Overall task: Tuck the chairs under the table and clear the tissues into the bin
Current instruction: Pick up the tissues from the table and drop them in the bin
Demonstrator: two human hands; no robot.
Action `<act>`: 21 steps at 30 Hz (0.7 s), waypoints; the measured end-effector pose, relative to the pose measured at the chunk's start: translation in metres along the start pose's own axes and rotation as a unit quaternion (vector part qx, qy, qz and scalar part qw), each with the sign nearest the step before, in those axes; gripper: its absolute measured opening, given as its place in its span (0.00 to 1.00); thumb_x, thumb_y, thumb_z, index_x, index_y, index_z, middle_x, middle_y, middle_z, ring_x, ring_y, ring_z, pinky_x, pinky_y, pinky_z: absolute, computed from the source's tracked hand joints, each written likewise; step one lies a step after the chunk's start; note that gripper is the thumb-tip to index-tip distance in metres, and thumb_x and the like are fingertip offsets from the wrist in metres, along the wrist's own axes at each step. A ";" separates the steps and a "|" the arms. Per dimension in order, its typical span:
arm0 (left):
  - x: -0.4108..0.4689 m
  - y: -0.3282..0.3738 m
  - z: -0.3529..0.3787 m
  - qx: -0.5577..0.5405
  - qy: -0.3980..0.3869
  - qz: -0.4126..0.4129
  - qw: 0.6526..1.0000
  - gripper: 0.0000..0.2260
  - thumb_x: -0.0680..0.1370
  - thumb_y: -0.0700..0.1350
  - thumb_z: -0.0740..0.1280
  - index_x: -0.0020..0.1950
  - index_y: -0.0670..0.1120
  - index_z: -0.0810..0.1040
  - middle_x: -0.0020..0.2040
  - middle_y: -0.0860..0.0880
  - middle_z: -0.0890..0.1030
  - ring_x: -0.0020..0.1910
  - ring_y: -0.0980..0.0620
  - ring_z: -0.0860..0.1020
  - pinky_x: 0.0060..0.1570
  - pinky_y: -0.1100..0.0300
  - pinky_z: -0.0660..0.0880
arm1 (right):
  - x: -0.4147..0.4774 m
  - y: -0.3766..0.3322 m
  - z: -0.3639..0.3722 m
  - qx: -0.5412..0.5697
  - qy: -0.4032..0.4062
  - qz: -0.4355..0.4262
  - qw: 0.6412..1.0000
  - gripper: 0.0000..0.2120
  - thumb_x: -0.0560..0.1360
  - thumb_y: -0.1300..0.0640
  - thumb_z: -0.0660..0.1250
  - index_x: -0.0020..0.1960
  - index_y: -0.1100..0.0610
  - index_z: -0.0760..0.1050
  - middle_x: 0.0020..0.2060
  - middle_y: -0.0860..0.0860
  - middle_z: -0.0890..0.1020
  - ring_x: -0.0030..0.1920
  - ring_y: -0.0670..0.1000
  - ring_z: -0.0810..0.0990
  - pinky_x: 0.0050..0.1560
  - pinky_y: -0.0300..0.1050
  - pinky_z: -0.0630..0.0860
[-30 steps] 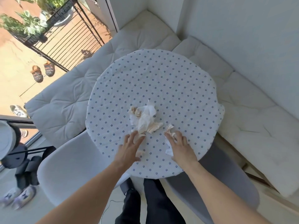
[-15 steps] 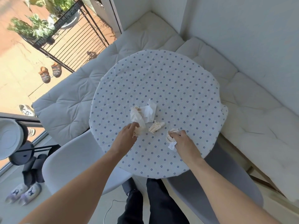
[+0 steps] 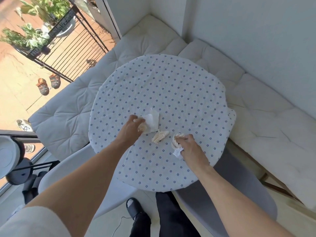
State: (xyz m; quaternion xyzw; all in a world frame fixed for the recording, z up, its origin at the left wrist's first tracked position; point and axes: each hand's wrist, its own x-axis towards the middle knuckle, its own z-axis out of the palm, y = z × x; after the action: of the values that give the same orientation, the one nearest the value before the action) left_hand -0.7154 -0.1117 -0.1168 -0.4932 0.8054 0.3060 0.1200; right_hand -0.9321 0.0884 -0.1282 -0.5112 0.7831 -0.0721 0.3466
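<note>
Since a moment ago my left hand has reached further up the table, fingers now pinching the white tissue; my right hand is fisted round a crumpled tissue wad; one loose tissue lies between them on the cloth; both chairs, white and grey, sit partly under the near edge.

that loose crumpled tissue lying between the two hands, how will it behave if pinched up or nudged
The loose tissue looks thin and crumpled, so it will probably squash and flop when pinched. It is likely very light, and a nudge should slide it across the tablecloth rather than roll it. It may tear if tugged.
</note>
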 end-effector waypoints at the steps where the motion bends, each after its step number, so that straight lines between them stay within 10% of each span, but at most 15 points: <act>1: 0.001 0.001 0.000 -0.005 0.003 0.002 1.000 0.21 0.79 0.38 0.72 0.72 0.46 0.78 0.73 0.42 0.71 0.61 0.37 0.81 0.60 0.49 0.80 | 0.000 -0.001 0.000 0.003 0.000 0.002 1.000 0.32 0.77 0.74 0.64 0.76 0.49 0.72 0.66 0.54 0.70 0.49 0.55 0.82 0.49 0.45 0.82; 21: -0.161 -0.062 -0.038 -0.179 0.109 -0.033 0.977 0.11 0.74 0.38 0.74 0.56 0.48 0.86 0.58 0.50 0.80 0.51 0.47 0.81 0.36 0.60 0.77 | -0.079 -0.104 -0.006 -0.030 0.057 -0.004 0.998 0.29 0.79 0.68 0.66 0.77 0.49 0.70 0.60 0.54 0.72 0.46 0.54 0.80 0.44 0.43 0.74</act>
State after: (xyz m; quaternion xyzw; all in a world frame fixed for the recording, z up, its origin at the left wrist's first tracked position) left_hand -0.5796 -0.0396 -0.0305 -0.5632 0.7291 0.3859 -0.0487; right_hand -0.8391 0.1052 -0.0377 -0.5197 0.8015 -0.0789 0.2852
